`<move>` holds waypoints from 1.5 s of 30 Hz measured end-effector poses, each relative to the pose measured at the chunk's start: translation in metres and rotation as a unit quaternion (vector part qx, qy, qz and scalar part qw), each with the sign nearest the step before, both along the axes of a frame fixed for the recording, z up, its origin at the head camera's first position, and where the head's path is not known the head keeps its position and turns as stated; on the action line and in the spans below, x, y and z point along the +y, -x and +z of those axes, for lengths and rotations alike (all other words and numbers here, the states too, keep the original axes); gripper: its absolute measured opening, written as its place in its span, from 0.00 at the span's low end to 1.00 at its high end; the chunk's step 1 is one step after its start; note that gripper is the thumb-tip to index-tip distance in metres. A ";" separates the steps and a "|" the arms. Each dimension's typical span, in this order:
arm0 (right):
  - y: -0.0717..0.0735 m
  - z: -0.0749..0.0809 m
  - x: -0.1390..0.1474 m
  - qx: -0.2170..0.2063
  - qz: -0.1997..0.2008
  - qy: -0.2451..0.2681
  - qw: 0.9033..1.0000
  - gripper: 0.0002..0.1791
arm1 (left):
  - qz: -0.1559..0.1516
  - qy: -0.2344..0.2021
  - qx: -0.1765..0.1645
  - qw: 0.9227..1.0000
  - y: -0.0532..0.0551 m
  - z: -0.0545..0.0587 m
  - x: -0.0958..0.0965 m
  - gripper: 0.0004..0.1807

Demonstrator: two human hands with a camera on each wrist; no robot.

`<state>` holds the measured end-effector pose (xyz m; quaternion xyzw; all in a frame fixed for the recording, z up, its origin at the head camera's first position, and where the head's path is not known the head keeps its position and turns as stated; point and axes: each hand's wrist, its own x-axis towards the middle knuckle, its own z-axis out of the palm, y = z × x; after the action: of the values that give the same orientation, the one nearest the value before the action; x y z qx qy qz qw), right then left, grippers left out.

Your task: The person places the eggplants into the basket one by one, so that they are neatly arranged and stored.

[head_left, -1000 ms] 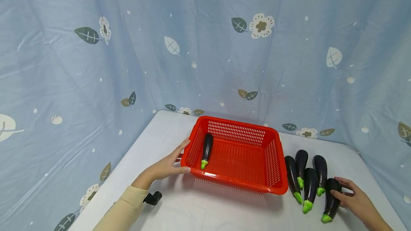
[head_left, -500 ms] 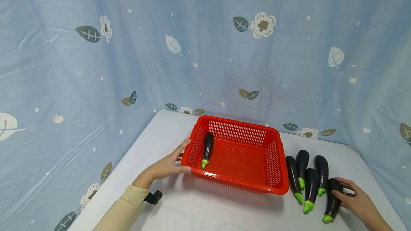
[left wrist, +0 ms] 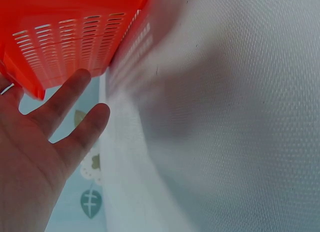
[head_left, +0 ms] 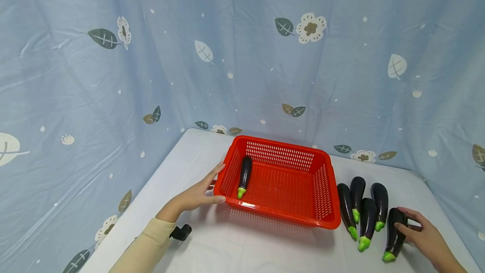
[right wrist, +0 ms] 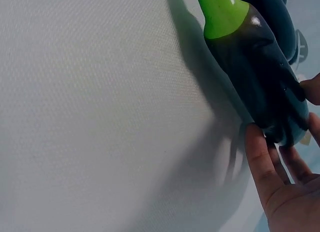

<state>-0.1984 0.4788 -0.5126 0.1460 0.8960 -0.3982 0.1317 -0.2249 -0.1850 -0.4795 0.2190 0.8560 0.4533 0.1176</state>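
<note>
Head view: my right hand [head_left: 426,233] is gripping the lower-right eggplant [head_left: 394,237] by its fat end, thumb opposite fingers; I can't tell whether it is lying fully on the table [head_left: 265,250]. With the grip sitting at one end, I'm judging that the glossy skin could be slipping or the green-capped end swinging down, and a sideways drift could be knocking the four other eggplants [head_left: 367,218] just beside it. My left hand [head_left: 195,195] is resting, fingers fairly straight, against the red basket [head_left: 282,186] near the frame's centre; a careless push there could be sliding it. That basket is containing one eggplant [head_left: 245,176], lying along its left end, while the group of four is lying outside its right end.
</note>
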 end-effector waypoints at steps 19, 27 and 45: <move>0.001 0.014 -0.011 0.045 0.006 -0.015 0.999 0.47 | -0.001 0.001 0.002 1.000 0.000 0.000 0.000 0.56; 0.006 0.019 -0.010 0.065 0.021 -0.012 0.998 0.49 | -0.004 -0.003 0.006 1.000 -0.001 0.001 0.000 0.56; 0.012 0.026 -0.025 0.105 0.058 -0.031 0.992 0.45 | 0.002 -0.002 -0.005 1.000 -0.001 -0.001 -0.001 0.57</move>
<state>-0.2102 0.4539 -0.4866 0.0555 0.9237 -0.3751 0.0552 -0.2238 -0.1862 -0.4809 0.2148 0.8551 0.4563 0.1207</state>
